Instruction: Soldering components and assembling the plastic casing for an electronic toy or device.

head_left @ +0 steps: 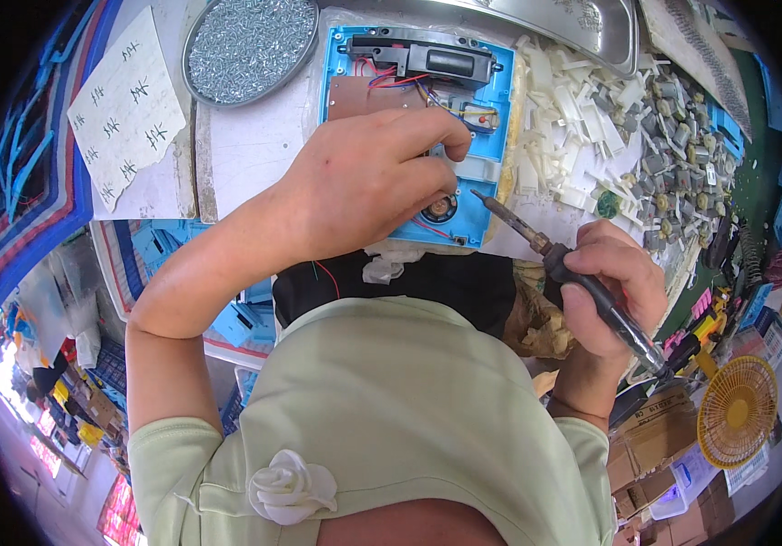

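A blue plastic housing [475,225] lies face-down on the bench in front of me. Inside it are a black module [446,62], a brown board [365,95], a small round speaker [439,211] and thin red, yellow and dark wires. My left hand [364,177] reaches over the housing with its fingers curled together; whatever they pinch is hidden. In my right hand [614,282] is a soldering iron [537,239], held by its black handle. Its tip points up and left, just above the right part of the housing, near the fingers of my left hand.
A round tray of small screws [250,45] stands at the far left, beside a marked paper sheet [127,109]. White plastic parts [582,118] and many small grey motor-like parts [673,155] are heaped on the right, below a metal tray [582,27]. A yellow fan [737,411] stands lower right.
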{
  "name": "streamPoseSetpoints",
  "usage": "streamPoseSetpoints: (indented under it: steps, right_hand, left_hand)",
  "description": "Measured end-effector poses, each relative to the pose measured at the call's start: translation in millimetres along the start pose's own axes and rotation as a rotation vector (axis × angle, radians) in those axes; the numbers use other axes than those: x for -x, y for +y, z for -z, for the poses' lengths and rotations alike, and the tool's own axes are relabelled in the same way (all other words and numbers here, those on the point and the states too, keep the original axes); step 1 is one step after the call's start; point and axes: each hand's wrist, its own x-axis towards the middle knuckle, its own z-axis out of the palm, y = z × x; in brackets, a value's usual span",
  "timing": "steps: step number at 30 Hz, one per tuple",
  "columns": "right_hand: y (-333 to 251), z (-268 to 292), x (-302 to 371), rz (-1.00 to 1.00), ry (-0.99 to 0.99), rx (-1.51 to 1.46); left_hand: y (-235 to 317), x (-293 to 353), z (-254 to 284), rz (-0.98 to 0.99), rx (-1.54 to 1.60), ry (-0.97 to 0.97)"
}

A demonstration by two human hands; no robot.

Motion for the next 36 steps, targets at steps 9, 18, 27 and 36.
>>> streamPoseSetpoints:
  steps: [9, 18, 27, 36]
  right_hand:
    - [-3, 1, 3, -0.020, 0.034, 0.013]
    - [-2, 0, 0, -0.014, -0.018, -0.007]
    - [2, -8, -6, 0.045, -0.085, 0.047]
    - [0, -10, -10, 0.018, -0.102, 0.073]
  left_hand:
    - [5, 3, 3, 0.066, -0.013, 0.002]
    - [8, 2, -1, 0.095, -0.008, 0.010]
    - [7, 2, -2, 0.076, -0.030, 0.027]
    - [8, 4, -3, 0.075, -0.043, 0.022]
